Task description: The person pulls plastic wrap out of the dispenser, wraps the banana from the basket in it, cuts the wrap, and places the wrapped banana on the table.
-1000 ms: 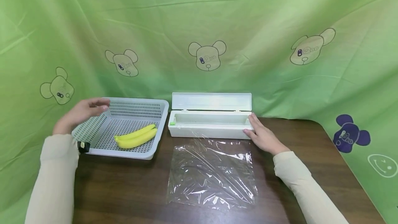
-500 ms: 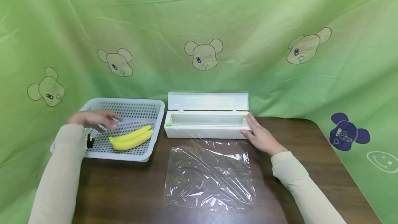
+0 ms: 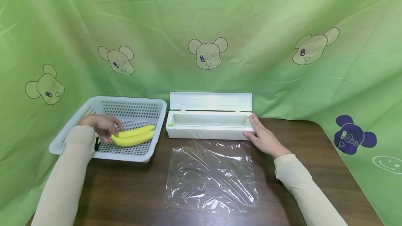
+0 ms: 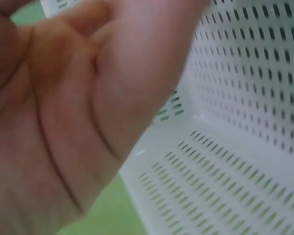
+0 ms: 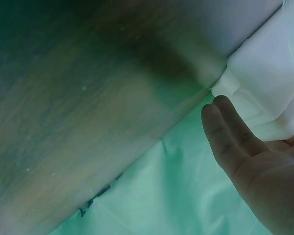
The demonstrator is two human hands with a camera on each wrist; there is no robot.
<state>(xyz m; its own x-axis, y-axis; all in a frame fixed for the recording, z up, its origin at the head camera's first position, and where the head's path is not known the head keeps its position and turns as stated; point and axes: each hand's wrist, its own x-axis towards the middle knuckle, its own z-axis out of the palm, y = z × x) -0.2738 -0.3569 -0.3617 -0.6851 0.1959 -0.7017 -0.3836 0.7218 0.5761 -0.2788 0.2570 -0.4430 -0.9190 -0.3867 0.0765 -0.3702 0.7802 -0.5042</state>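
Two yellow bananas (image 3: 133,138), which seem joined at their left end, lie in a white perforated basket (image 3: 161,128). My left hand (image 3: 102,125) reaches into the basket and pinches that left end between thumb and fingers; in the left wrist view the contact is hidden behind my left palm (image 4: 63,117). My right hand (image 3: 263,137) rests on the right end of a white cling film dispenser (image 3: 201,133), fingers straight, thumb at its front. The dispenser's lid (image 3: 210,101) stands raised. A sheet of clear cling film (image 3: 211,180) spreads from its front over the table.
The dark brown wooden table (image 3: 125,191) carries everything. A green curtain (image 3: 157,27) with printed bear heads hangs close behind and at both sides. A green slider (image 3: 171,124) sits at the dispenser's left end.
My left hand has come down from above the basket's left side onto the bananas' left end, which has shifted slightly up. My right hand stays on the dispenser.
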